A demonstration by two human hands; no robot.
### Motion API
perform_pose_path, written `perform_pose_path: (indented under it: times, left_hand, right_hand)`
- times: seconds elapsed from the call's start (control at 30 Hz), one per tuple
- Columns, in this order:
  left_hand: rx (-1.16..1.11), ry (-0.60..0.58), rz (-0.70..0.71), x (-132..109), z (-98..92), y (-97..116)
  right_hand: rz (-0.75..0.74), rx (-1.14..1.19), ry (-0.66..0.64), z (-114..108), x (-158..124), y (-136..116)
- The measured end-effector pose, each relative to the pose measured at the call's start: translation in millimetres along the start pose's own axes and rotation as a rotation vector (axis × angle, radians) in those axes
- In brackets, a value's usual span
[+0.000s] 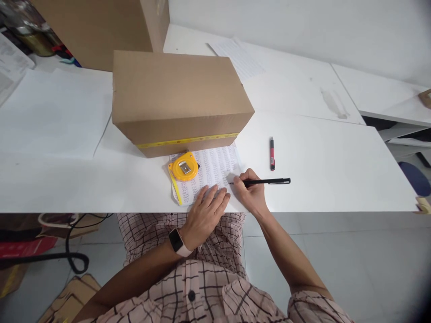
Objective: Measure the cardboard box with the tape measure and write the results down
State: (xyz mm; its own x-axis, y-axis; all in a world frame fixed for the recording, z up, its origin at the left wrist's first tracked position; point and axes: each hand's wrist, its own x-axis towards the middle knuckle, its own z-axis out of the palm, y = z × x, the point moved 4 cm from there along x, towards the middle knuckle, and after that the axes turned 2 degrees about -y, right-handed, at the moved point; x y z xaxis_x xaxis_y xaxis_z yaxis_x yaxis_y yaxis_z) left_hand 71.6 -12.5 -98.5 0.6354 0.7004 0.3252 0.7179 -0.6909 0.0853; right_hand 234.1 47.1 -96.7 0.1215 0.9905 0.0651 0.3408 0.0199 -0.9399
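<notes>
One view only, head camera. Two hands are seen at the near edge of the tabletop (pixel 323 170), just beside each other, not touching.

Right hand (pixel 251 194) is closed around a black pen (pixel 266 181); pen tip is set on the sheet (pixel 215 168), near its right edge. Pen's long axis runs left-right, cap end pointing right, away from the sheet. Left hand (pixel 205 213) is laid flat, fingers spread, pressed on the sheet's near edge; nothing is gripped by it. A watch (pixel 177 242) is worn on the left wrist.

Sheet lies straight ahead of both hands, partly tucked under the box (pixel 178 96). It is covered in fine rows of print, too small to read. Left hand is the nearer to the tape measure (pixel 183 167), which sits on the sheet's left part, just ahead of the fingers. Its yellow blade (pixel 186 140) is drawn along the box's front face, left-right, parallel to the tabletop edge.

Count: 2 pens – one black in hand, one red (pixel 271 154) lying free, well ahead of the right hand, long axis front-back. 1 tape measure. 2 boxes – near one, plus a larger one (pixel 101 27) behind it. 2 printed sheets – one under the hands, one (pixel 239 56) at the far side.
</notes>
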Motion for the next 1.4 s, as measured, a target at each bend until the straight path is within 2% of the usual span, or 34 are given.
perform_pose_path:
  times: [0.33,1.17,1.3,1.4]
  left_hand:
    - [-0.012,-0.047,-0.008,-1,4.2,1]
    - [-0.044,-0.017,-0.002,1,0.8,0]
    - [-0.073,-0.005,-0.005,-3,0.5,1]
    - [-0.188,0.021,-0.024,-8,-15.9,-5]
  right_hand:
    - [0.009,-0.006,-0.017,1,0,-1]
    - [-0.016,-0.019,-0.027,2,-2,-3]
    - [-0.105,-0.166,0.058,-8,3,-6]
    - [-0.281,-0.475,-0.008,-9,14,-16]
